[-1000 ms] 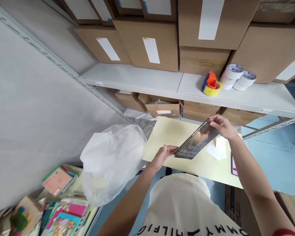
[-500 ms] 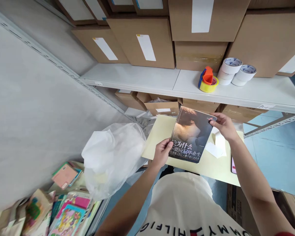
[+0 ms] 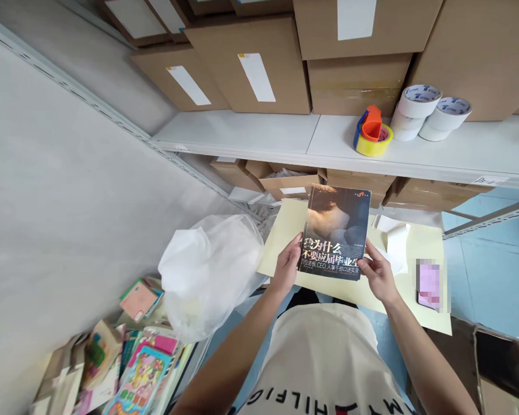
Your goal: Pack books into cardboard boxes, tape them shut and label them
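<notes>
Between my two hands is a dark-covered book (image 3: 335,230), its front facing me, with large white Chinese lettering low on the cover. My left hand (image 3: 289,262) grips the lower left edge, fingers going behind it. On the opposite side my right hand (image 3: 377,272) pinches the lower right edge, the thumb on the cover. The book is held above a pale yellow board (image 3: 281,230). White paper pieces (image 3: 398,245) lie on that board to the right of the book. Farther right on it rests a phone (image 3: 429,282) with a pinkish, pixelated screen.
A white shelf (image 3: 255,132) spans the front, bearing cardboard boxes (image 3: 251,69), white tape rolls (image 3: 419,102) and a tape dispenser (image 3: 374,132). At left are a white plastic bag (image 3: 207,271) and piled books (image 3: 142,369). An open carton (image 3: 501,369) stands at lower right.
My right hand has slid from the book's upper right corner to its lower right edge. The book now sits more upright and square to me. The view has shifted slightly, showing the whole phone.
</notes>
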A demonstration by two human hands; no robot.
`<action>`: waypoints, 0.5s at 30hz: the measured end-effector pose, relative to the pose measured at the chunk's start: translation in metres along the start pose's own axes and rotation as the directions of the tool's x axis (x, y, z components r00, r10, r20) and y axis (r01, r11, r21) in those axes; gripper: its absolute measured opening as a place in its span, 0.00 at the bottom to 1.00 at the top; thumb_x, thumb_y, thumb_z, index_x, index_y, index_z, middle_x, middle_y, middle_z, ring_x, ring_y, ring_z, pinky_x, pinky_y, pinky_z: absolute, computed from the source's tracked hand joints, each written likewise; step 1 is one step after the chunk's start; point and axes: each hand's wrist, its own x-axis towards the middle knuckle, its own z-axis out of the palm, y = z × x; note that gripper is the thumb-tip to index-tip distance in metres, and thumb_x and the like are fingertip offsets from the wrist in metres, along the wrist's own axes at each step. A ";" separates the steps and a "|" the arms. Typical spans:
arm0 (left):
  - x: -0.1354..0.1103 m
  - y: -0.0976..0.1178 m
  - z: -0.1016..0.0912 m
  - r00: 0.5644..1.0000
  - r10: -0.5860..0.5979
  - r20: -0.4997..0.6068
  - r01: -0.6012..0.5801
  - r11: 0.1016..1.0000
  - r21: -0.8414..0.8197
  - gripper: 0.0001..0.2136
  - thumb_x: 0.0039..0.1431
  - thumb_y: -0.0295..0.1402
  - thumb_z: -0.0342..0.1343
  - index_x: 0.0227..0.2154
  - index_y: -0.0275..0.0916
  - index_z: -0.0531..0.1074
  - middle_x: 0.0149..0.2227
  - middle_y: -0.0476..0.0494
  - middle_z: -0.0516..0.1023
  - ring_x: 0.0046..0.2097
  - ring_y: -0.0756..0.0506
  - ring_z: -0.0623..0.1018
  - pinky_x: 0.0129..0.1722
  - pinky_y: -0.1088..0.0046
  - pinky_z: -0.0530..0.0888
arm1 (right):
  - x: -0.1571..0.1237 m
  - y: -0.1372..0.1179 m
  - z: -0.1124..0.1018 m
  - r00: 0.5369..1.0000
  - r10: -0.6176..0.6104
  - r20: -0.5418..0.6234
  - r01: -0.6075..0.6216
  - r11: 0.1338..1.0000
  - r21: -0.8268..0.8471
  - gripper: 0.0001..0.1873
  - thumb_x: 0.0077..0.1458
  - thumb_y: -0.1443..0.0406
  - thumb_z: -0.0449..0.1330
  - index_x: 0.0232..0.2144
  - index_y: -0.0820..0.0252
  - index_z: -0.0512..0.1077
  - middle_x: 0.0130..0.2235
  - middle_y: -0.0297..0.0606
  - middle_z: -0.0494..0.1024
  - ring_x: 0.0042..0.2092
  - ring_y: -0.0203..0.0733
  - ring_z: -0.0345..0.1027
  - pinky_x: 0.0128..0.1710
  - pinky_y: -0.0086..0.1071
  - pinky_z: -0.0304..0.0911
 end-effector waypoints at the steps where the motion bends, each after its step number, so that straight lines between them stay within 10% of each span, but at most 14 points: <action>1: 0.001 0.000 -0.003 1.000 -0.002 0.029 0.002 1.000 -0.018 0.35 0.52 0.56 0.61 0.58 0.39 0.71 0.54 0.37 0.78 0.59 0.37 0.74 0.57 0.62 0.70 | 0.001 0.001 0.001 1.000 -0.003 -0.002 0.003 1.000 0.007 0.35 0.53 0.54 0.65 0.63 0.43 0.64 0.49 0.38 0.76 0.30 0.33 0.63 0.28 0.31 0.66; 10: 0.024 0.011 -0.038 0.999 -0.031 0.039 0.031 0.999 0.007 0.34 0.52 0.59 0.59 0.56 0.41 0.72 0.49 0.39 0.79 0.46 0.41 0.79 0.41 0.68 0.76 | -0.001 0.016 0.033 0.991 -0.102 -0.089 0.097 0.993 -0.065 0.32 0.56 0.55 0.65 0.62 0.45 0.66 0.47 0.39 0.75 0.31 0.34 0.65 0.29 0.31 0.66; 15: 0.042 -0.009 -0.067 0.990 -0.032 0.140 0.025 0.998 0.050 0.34 0.53 0.59 0.57 0.56 0.40 0.73 0.51 0.37 0.79 0.53 0.37 0.77 0.51 0.61 0.74 | -0.004 0.041 0.060 0.984 -0.079 -0.157 0.062 0.992 -0.113 0.32 0.57 0.55 0.64 0.63 0.46 0.63 0.49 0.41 0.75 0.35 0.38 0.70 0.31 0.33 0.69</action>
